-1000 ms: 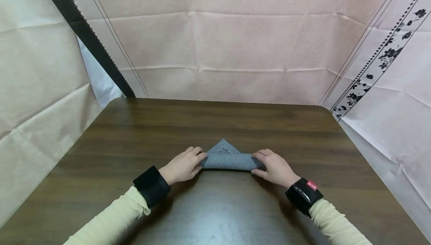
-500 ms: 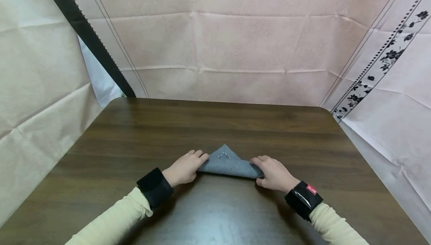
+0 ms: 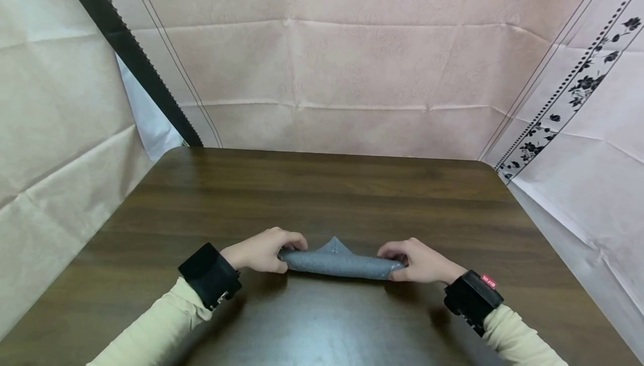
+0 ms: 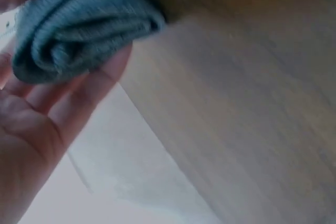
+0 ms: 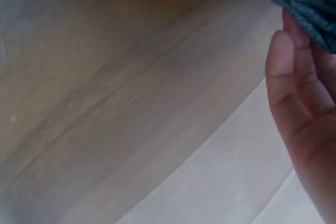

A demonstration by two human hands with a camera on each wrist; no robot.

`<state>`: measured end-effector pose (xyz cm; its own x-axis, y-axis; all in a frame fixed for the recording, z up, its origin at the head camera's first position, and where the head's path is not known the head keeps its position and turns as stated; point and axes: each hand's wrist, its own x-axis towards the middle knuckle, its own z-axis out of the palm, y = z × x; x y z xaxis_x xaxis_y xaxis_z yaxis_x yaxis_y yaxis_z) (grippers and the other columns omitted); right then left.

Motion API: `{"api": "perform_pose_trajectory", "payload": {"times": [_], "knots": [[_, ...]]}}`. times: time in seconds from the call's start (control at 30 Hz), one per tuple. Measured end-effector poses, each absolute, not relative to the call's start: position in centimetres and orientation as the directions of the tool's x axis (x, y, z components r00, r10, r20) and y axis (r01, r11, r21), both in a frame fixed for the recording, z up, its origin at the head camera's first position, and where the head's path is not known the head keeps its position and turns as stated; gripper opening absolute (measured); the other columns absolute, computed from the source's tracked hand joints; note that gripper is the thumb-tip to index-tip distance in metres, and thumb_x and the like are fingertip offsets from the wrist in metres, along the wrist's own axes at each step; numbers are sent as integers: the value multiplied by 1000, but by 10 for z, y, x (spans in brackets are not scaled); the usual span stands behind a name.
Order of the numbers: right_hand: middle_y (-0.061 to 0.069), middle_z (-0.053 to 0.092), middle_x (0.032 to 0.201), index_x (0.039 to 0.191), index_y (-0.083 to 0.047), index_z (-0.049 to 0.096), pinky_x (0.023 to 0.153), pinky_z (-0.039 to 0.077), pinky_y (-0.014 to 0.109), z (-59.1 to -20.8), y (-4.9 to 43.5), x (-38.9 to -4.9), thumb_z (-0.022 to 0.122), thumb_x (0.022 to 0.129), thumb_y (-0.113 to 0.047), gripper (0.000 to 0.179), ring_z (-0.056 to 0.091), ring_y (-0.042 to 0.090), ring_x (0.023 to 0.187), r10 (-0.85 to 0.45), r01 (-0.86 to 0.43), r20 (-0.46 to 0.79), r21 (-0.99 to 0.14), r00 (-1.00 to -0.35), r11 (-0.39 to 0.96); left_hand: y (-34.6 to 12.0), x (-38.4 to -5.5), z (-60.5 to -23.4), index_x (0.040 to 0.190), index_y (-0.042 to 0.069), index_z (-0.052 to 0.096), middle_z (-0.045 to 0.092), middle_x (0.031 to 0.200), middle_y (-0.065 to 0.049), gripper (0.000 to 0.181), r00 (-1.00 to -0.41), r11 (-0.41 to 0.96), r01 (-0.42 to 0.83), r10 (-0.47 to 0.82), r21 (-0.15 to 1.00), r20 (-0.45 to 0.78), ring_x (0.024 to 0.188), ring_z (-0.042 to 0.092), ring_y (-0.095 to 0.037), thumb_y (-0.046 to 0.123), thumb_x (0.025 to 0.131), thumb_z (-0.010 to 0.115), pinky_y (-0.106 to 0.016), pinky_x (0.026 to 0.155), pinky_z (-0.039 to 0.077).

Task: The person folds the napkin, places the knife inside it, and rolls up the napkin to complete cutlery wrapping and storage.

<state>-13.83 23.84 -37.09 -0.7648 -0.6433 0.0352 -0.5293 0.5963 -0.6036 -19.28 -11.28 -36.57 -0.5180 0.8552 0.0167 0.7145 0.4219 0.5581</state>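
A blue-grey cloth (image 3: 337, 265), rolled into a thick tube, lies crosswise in front of me, with a small pointed flap standing up at its far side. My left hand (image 3: 265, 250) holds its left end, thumb in front and fingers over the far side. The right end is held likewise by my right hand (image 3: 421, 262). In the left wrist view the end of the rolled cloth (image 4: 86, 35) shows its layers in a spiral between thumb and fingers. Only a corner of the cloth (image 5: 310, 6) appears in the right wrist view, against the fingers.
The brown wood-grain table (image 3: 322, 193) spreads around the hands. Pale creased sheets (image 3: 352, 64) hang behind it and on both sides, one with a black flower border. Black bands (image 3: 210, 276) circle both wrists.
The cloth has been rolled closer to me, and its pointed flap has become smaller. Both hands moved slightly nearer and outward, keeping to the ends of the roll.
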Motion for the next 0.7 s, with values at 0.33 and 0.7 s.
{"api": "perform_pose_trajectory", "payload": {"times": [0.33,0.7], "knots": [[6,65,99,108,2,60,72,48,27,-371,245,-161,63,87,-17,28,59,12,86,-546,-475,86,-616,-833,628,-124,-224,-369,110,4,62,63,106,-3,29,-537,410,666,843,623,19,95,56,-16,1,83,54,-34,83,45],[3,65,85,100,0,65,67,48,31,-376,240,-188,61,88,-12,18,58,13,75,-442,-435,101,-470,-891,768,-103,-229,-372,105,0,67,64,102,-11,24,-652,594,720,756,360,56,96,60,-25,2,84,56,-37,79,48]]}}
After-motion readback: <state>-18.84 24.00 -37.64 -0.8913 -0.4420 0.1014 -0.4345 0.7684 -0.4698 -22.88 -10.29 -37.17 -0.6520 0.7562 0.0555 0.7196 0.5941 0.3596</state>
